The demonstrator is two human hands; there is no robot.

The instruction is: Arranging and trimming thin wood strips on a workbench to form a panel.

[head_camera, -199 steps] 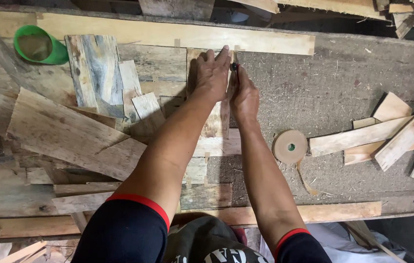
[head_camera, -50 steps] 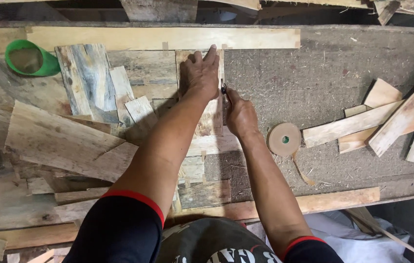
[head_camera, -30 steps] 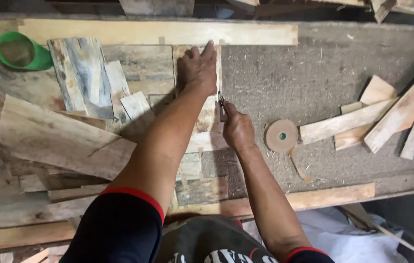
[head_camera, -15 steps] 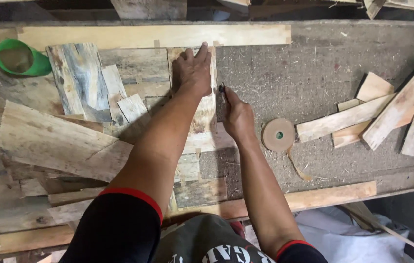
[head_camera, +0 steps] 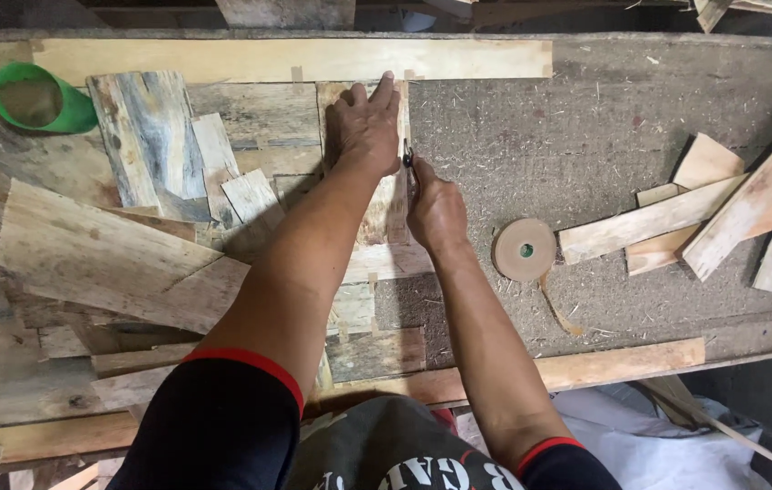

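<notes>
Work surface: a rough grey bench (head_camera: 640,118) covered on one side with thin wood veneer pieces. Landmark for all positions below: the narrow veneer strip (head_camera: 386,213) running away from the person near the bench centre.

Left hand (head_camera: 363,132) — lies flat on the far end of the strip, fingers extended and spread, pressing it down; nothing is gripped.

Right hand (head_camera: 436,209) — sits just beside the strip's right edge, about midway along it, fingers clenched around a small dark cutting tool (head_camera: 408,161) whose tip points away from the person and meets that edge.

Progress, as judged from the layout: left of the strip, several veneer pieces (head_camera: 159,145) already lie side by side under the long pale board (head_camera: 295,59), so part of the sheet appears assembled. The blade stands mid-length, so trimming of the strip's edge looks partly complete. A roll of brown tape (head_camera: 524,249) rests right of the strip with its tail loose — whether any seam is taped cannot be told. Offcuts (head_camera: 703,213) farther right remain unplaced.
</notes>
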